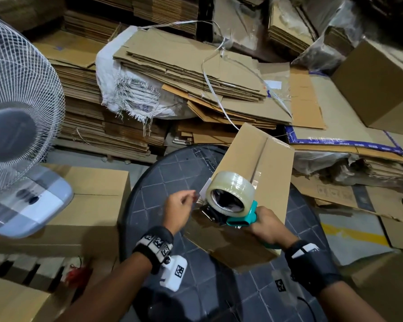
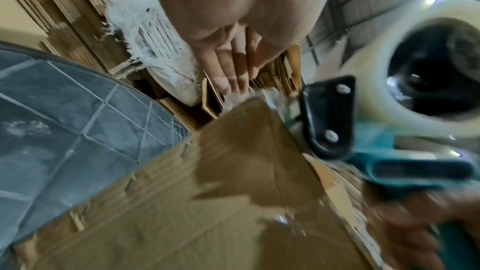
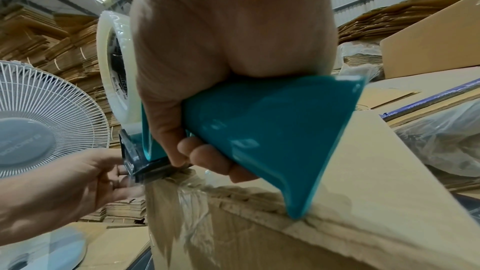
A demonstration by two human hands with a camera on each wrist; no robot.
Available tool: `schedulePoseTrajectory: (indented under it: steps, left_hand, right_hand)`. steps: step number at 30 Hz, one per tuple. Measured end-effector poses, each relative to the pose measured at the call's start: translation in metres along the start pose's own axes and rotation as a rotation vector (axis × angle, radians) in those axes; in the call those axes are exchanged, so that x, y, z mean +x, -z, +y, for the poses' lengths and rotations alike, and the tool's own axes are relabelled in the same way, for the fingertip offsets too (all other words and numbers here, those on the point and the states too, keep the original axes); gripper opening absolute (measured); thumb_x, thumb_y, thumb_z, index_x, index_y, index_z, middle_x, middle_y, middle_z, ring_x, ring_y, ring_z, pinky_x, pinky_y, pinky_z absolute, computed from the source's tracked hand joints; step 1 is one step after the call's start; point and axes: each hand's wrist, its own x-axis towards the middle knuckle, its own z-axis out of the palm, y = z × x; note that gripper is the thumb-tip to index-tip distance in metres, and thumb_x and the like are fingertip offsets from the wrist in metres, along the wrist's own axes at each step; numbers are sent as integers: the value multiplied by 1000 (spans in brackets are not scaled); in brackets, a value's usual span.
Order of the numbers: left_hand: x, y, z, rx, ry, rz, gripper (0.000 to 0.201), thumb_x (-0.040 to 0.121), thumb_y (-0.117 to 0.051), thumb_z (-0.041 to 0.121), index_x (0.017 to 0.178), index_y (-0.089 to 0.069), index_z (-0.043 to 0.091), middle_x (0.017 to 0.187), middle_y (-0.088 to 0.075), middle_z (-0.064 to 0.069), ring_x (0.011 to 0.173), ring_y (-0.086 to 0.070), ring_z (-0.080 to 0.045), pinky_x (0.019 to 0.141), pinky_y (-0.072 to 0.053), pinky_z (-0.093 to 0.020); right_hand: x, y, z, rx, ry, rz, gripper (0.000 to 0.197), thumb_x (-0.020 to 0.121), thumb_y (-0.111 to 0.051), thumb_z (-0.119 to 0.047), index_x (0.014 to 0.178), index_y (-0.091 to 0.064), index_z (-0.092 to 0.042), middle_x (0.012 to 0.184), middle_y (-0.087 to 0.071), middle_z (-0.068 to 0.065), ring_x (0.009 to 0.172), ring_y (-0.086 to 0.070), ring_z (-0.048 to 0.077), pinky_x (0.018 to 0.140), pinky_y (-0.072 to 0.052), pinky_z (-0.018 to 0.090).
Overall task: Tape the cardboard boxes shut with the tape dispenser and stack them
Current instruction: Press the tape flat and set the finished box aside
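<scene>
One long cardboard box [image 1: 254, 182] lies on the round dark table [image 1: 163, 182], its long axis running from the person's near side away toward the upper right of the head view, with the centre seam of its top flaps along that same line and a strip of clear tape already shining on part of the seam. One tape dispenser [image 1: 233, 205] sits at the box's near end, over the top edge; its teal handle points back toward the person and its black blade end points left, toward the left hand, while the single roll of clear tape [image 1: 229, 194] stands on edge with its open core facing the head camera. The right hand [image 1: 269, 225] has its fingers wrapped tightly round the teal handle. The left hand [image 1: 178, 210] is just beside the blade end at the box's near corner; its fingers [image 3: 118, 171] are loosely bent and close together, touching the loose clear tape there, though whether they pinch it cannot be told. One white pedestal fan [image 1: 16, 126] stands at the left, beside two assembled boxes, one [image 1: 96, 205] next to the table and one [image 1: 377, 89] at the far right. Bundles of flattened cardboard [image 1: 191, 73] are heaped behind the table.
</scene>
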Motion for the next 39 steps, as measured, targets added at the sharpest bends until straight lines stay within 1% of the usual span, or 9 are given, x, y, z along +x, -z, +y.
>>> schedulePoseTrajectory:
  steps: [3,9,13,20,27,30,33,35,39]
  left_hand:
    - [-23,-9,12,127,38,-64,47,102,-55,31,65,-61,3,51,-41,-1,42,-36,-6,42,-24,-19]
    - [-3,-7,-2,60,289,-224,69,97,-44,63,70,-57,2,68,-55,-12,66,-49,-17,63,-34,-30]
    - [9,-8,4,44,348,-328,46,100,-54,44,63,-53,18,70,-50,-7,67,-46,-18,67,-33,-34]
    - [5,-8,29,82,386,-374,29,102,-44,2,94,-71,-4,82,-69,-11,66,-61,-17,57,-49,-18]
    - [-6,-13,51,124,400,-285,33,104,-46,10,83,-68,0,53,-56,5,46,-46,-5,39,-33,-11]
    - [-14,-16,58,103,372,-257,40,107,-44,17,101,-69,-13,57,-67,-12,39,-50,0,40,-35,-11]
    - [-19,-19,61,91,350,-244,43,108,-42,21,115,-67,-14,108,-58,-34,86,-70,-29,75,-53,-37]
    - [-20,-21,60,86,365,-224,43,108,-42,23,113,-68,-11,118,-60,-35,114,-55,-47,92,-46,-50]
    - [-15,-24,48,142,395,-215,43,107,-44,30,88,-70,2,67,-67,-7,79,-60,-33,63,-46,-34]
  right_hand:
    - [0,-1,-2,0,9,18,13,85,-70,-10,82,-67,-23,77,-69,-5,73,-65,12,65,-54,24]
    - [-3,-1,-6,26,37,31,19,83,-73,-15,72,-64,-28,64,-65,-11,59,-60,5,55,-45,16]
    - [-6,1,-11,52,33,43,5,68,-65,-29,68,-61,-26,64,-63,-8,59,-58,7,54,-44,19]
    - [-6,2,-8,12,36,28,22,76,-72,-18,64,-55,-26,69,-62,2,68,-59,23,57,-42,25]
    - [-16,3,14,-42,75,30,15,86,-69,-19,94,-67,-7,92,-70,14,85,-64,31,73,-51,38]
    - [-27,12,40,-23,31,37,14,84,-71,-20,90,-68,-8,78,-68,6,74,-64,26,61,-49,32]
    - [-48,25,71,19,-6,43,9,83,-71,-14,76,-65,-13,59,-62,-3,55,-57,17,49,-43,27]
    - [-67,34,92,68,-34,39,13,81,-73,-11,73,-63,-14,53,-61,-2,46,-52,12,43,-41,25]
    - [-89,41,125,20,-71,47,9,77,-73,-13,75,-64,-12,58,-65,3,48,-57,15,47,-49,32]
